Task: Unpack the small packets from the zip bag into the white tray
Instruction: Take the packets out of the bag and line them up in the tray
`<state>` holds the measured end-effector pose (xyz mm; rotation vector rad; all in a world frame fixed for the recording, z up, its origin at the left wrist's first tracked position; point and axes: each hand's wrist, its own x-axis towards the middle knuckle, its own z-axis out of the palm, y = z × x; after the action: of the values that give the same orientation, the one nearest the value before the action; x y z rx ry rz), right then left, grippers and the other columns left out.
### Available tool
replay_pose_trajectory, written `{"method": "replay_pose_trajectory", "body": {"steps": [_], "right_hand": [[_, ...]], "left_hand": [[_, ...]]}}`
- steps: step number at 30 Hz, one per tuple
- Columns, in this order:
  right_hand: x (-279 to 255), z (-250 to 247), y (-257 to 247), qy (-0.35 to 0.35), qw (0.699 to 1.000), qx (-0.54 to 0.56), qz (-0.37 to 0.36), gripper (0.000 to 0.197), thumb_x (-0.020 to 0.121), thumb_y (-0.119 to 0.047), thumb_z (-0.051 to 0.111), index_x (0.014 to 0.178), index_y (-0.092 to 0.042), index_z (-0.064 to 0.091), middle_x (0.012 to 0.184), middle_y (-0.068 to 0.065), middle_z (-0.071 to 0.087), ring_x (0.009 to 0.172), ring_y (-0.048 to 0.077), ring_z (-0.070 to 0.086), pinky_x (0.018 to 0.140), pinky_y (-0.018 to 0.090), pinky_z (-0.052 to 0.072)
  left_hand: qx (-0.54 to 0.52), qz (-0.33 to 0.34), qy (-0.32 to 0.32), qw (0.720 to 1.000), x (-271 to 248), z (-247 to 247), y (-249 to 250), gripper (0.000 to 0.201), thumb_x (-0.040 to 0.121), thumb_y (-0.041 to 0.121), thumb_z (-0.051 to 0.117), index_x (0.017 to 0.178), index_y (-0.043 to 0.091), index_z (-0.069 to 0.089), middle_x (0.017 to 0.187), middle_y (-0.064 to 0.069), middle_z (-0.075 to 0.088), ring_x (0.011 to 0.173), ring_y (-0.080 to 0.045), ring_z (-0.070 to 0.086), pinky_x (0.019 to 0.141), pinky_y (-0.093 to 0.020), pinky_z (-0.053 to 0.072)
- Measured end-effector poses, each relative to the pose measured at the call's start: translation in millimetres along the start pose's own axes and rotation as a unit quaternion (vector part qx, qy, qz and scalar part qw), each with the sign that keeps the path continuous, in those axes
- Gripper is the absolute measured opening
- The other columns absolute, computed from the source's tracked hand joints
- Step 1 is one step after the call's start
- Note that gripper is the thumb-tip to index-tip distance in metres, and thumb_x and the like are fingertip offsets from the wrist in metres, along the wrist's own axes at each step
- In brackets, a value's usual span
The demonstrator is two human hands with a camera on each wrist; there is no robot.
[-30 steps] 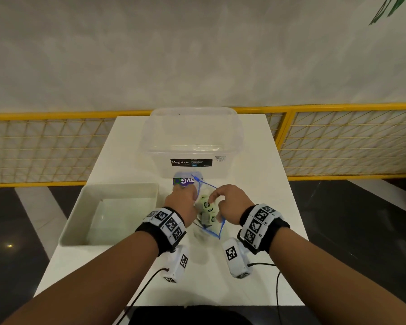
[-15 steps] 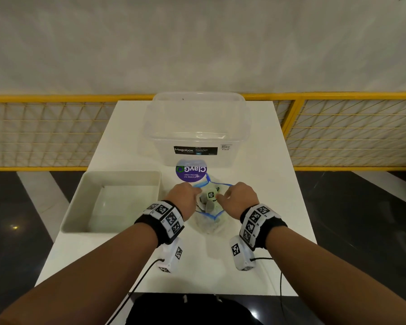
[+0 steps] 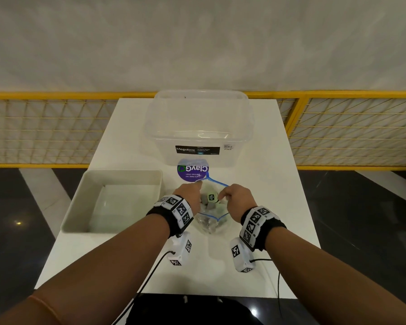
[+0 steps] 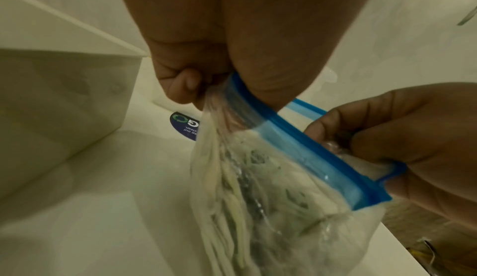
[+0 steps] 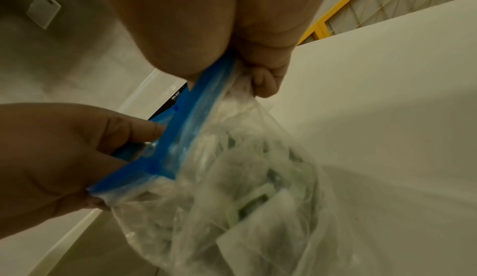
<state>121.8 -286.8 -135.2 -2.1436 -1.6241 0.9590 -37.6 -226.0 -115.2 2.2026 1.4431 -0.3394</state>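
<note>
A clear zip bag [image 3: 212,221] with a blue zip strip [image 4: 296,137] stands upright on the white table, its mouth pulled wide. My left hand [image 3: 189,194] pinches the left side of the rim. My right hand [image 3: 237,197] pinches the right side, seen close in the right wrist view [image 5: 247,66]. Several small pale green packets [image 3: 211,198] show inside the mouth and through the plastic [image 5: 258,194]. The white tray [image 3: 80,207] sits just left of the bag with nothing visible inside.
A clear Megabox storage bin [image 3: 198,127] stands behind the bag. A round purple sticker [image 3: 192,171] lies on the table [image 3: 279,195] between them. A yellow mesh fence [image 3: 352,130] runs behind the table; dark floor lies on both sides.
Both hands have drawn apart and pulled the bag's mouth wider. The bag has shifted slightly toward me, uncovering the purple sticker.
</note>
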Motion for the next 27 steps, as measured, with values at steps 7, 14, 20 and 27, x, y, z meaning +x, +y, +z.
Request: {"method": "replay_pose_trajectory", "body": {"steps": [7, 14, 20, 27], "right_hand": [[3.7, 10.2, 10.4, 0.020, 1.000, 0.008, 0.001, 0.026, 0.090, -0.016, 0.055, 0.111, -0.025, 0.068, 0.100, 0.003, 0.046, 0.097, 0.024, 0.055, 0.077, 0.025, 0.039], [8.2, 23.2, 17.8, -0.109, 0.991, -0.065, 0.049, 0.082, 0.070, -0.038, 0.068, 0.142, -0.039, 0.029, 0.135, 0.008, 0.033, 0.100, 0.031, 0.054, 0.090, 0.035, 0.051], [12.3, 17.5, 32.3, -0.053, 0.998, 0.032, 0.022, 0.050, 0.074, -0.004, 0.070, 0.118, -0.026, 0.065, 0.132, 0.008, 0.041, 0.119, 0.025, 0.052, 0.093, 0.020, 0.041], [4.1, 9.6, 32.0, 0.064, 0.996, 0.058, 0.008, 0.034, 0.083, -0.031, 0.070, 0.117, -0.024, 0.066, 0.131, 0.003, 0.047, 0.110, 0.023, 0.057, 0.099, 0.033, 0.045]], "left_hand": [[-0.092, -0.030, -0.046, 0.994, 8.1, 6.7, -3.2, 0.075, 0.082, 0.010, 0.063, 0.147, 0.014, 0.027, 0.132, -0.012, 0.054, 0.122, -0.028, 0.051, 0.102, -0.036, 0.043], [-0.195, -0.053, -0.064, 0.977, 6.8, 20.3, -1.7, 0.072, 0.077, 0.020, 0.073, 0.137, 0.008, 0.036, 0.125, -0.006, 0.058, 0.112, -0.026, 0.057, 0.093, -0.034, 0.049], [-0.066, -0.052, -0.135, 0.987, 9.2, 9.8, -5.4, 0.046, 0.088, 0.038, 0.058, 0.124, 0.008, 0.057, 0.127, -0.008, 0.056, 0.115, -0.027, 0.054, 0.093, -0.031, 0.045], [0.215, -0.013, -0.061, 0.975, 8.3, 11.8, -9.9, 0.036, 0.093, 0.043, 0.040, 0.113, 0.025, 0.065, 0.115, -0.004, 0.058, 0.107, -0.028, 0.045, 0.093, -0.039, 0.037]]}}
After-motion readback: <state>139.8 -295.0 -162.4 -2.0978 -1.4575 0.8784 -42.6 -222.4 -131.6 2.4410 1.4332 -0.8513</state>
